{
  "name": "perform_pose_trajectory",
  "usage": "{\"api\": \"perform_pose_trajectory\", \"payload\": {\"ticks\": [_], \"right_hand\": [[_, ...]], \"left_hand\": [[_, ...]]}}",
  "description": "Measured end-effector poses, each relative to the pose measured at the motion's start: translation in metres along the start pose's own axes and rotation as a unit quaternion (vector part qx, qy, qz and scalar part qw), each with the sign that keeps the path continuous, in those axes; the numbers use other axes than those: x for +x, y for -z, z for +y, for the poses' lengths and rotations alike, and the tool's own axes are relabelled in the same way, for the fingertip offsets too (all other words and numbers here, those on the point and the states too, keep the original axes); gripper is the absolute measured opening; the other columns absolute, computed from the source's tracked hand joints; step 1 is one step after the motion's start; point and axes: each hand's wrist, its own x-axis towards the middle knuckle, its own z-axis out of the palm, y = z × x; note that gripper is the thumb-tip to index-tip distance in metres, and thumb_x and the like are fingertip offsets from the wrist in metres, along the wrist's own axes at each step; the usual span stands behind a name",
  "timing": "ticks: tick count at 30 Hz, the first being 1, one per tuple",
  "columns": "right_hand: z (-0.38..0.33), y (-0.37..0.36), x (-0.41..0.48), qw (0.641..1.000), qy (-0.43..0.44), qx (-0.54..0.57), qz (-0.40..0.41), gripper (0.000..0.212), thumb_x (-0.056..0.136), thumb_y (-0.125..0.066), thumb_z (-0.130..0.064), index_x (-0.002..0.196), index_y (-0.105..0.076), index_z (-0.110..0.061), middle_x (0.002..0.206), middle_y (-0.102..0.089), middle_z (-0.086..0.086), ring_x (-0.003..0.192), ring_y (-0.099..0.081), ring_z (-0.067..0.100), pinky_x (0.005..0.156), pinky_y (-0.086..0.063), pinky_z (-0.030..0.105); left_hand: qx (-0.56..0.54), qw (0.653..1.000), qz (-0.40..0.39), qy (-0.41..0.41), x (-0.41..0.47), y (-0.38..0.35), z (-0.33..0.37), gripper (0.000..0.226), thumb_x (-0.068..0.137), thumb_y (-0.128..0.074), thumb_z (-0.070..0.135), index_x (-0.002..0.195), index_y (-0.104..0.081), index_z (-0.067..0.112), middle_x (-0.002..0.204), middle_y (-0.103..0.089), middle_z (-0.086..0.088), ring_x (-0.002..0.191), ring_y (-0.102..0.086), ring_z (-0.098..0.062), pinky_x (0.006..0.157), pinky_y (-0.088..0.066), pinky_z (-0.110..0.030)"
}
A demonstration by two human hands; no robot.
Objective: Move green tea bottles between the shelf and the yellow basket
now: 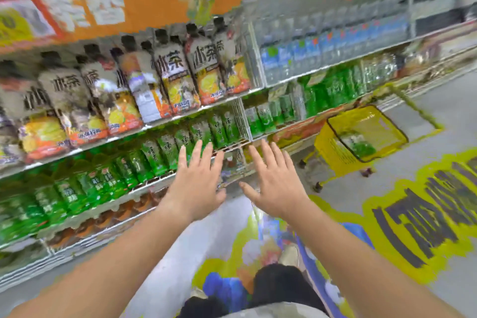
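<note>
Both hands, the left hand (197,183) and right hand (276,183), are held open and empty with fingers spread before the shelf (144,186). Green tea bottles (154,155) are ranged along its front edge, within reach. At least one more seems to lie in the yellow basket (361,134), set on the floor nearby, probably for short transfers.

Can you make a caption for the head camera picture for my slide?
Two empty, open hands, left hand and right hand, reach toward green tea bottles on the shelf, yellow basket nearby.

lemon tea bottles (180,77) upper shelf | water bottles (291,59) | floor sticker (426,219)
</note>
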Motion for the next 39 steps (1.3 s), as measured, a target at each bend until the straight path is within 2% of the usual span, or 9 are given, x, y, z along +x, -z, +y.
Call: {"api": "perform_pose_trajectory", "payload": {"ticks": [4,8,15,18,22,24,30,34,39], "right_hand": [[0.036,0.046,-0.021,0.999,-0.019,-0.002,0.034,0.090,0.087,-0.027,-0.071,0.159,-0.018,-0.018,0.164,-0.018,0.017,0.151,-0.016,0.037,0.120,-0.018,0.056],[0.095,0.081,-0.042,0.997,-0.032,-0.004,0.067,0.087,0.091,-0.033,-0.069,0.160,-0.011,-0.020,0.166,-0.010,0.014,0.153,-0.007,0.033,0.122,-0.010,0.054],[0.233,0.125,-0.071,0.993,-0.068,-0.025,0.088,0.088,0.090,-0.029,-0.072,0.160,-0.013,-0.022,0.166,-0.012,0.013,0.153,-0.009,0.034,0.122,-0.013,0.055],[0.289,0.139,-0.085,0.989,-0.090,-0.035,0.110,0.087,0.089,-0.030,-0.072,0.159,-0.021,-0.021,0.164,-0.020,0.013,0.151,-0.017,0.035,0.121,-0.017,0.055],[0.355,0.151,-0.101,0.985,-0.131,-0.030,0.108,0.089,0.086,-0.030,-0.073,0.157,-0.028,-0.019,0.162,-0.027,0.015,0.149,-0.024,0.037,0.119,-0.023,0.056],[0.386,0.156,-0.103,0.982,-0.150,-0.026,0.110,0.089,0.086,-0.032,-0.072,0.157,-0.029,-0.019,0.162,-0.027,0.015,0.149,-0.025,0.037,0.118,-0.024,0.056],[0.482,0.154,-0.090,0.977,-0.184,-0.024,0.108,0.087,0.086,-0.033,-0.072,0.156,-0.032,-0.020,0.160,-0.032,0.015,0.146,-0.031,0.038,0.117,-0.028,0.056],[0.551,0.147,-0.062,0.980,-0.175,-0.045,0.082,0.089,0.086,-0.028,-0.073,0.156,-0.031,-0.019,0.160,-0.032,0.014,0.146,-0.030,0.038,0.117,-0.025,0.055],[0.639,0.132,-0.005,0.985,-0.157,-0.065,0.038,0.086,0.087,-0.036,-0.070,0.151,-0.040,-0.014,0.152,-0.044,0.018,0.140,-0.039,0.041,0.112,-0.034,0.058]], "left_hand": [[0.012,0.999,0.021,-0.043,0.017,0.043,0.040,0.091,0.086,-0.042,0.066,0.157,-0.017,0.016,0.163,-0.017,-0.017,0.151,-0.010,-0.037,0.118,-0.011,-0.062],[0.044,0.995,0.048,-0.081,0.047,0.082,0.090,0.094,0.086,-0.038,0.067,0.158,-0.011,0.014,0.164,-0.013,-0.018,0.151,-0.008,-0.038,0.118,-0.011,-0.061],[0.056,0.985,0.100,-0.131,0.120,0.136,0.198,0.097,0.079,-0.023,0.071,0.157,-0.020,0.014,0.161,-0.023,-0.019,0.150,-0.015,-0.039,0.116,-0.016,-0.064],[0.063,0.979,0.118,-0.153,0.155,0.156,0.248,0.094,0.084,-0.029,0.071,0.159,-0.014,0.015,0.163,-0.015,-0.018,0.151,-0.009,-0.038,0.118,-0.011,-0.063],[0.060,0.974,0.126,-0.180,0.192,0.180,0.310,0.098,0.078,-0.013,0.071,0.159,-0.008,0.016,0.164,-0.011,-0.017,0.152,-0.005,-0.037,0.119,-0.007,-0.061],[0.055,0.971,0.124,-0.197,0.214,0.185,0.338,0.096,0.081,-0.023,0.070,0.159,-0.009,0.016,0.164,-0.012,-0.017,0.152,-0.006,-0.037,0.118,-0.008,-0.062],[0.050,0.965,0.116,-0.230,0.301,0.176,0.410,0.096,0.079,-0.042,0.071,0.155,-0.031,0.014,0.158,-0.031,-0.019,0.148,-0.023,-0.039,0.116,-0.018,-0.064],[0.054,0.967,0.106,-0.227,0.368,0.162,0.446,0.096,0.075,-0.046,0.069,0.153,-0.036,0.014,0.156,-0.035,-0.019,0.146,-0.028,-0.040,0.115,-0.021,-0.064],[0.045,0.968,0.089,-0.231,0.454,0.148,0.474,0.090,0.075,-0.045,0.065,0.146,-0.047,0.009,0.148,-0.045,-0.022,0.139,-0.040,-0.043,0.109,-0.031,-0.066]]}}
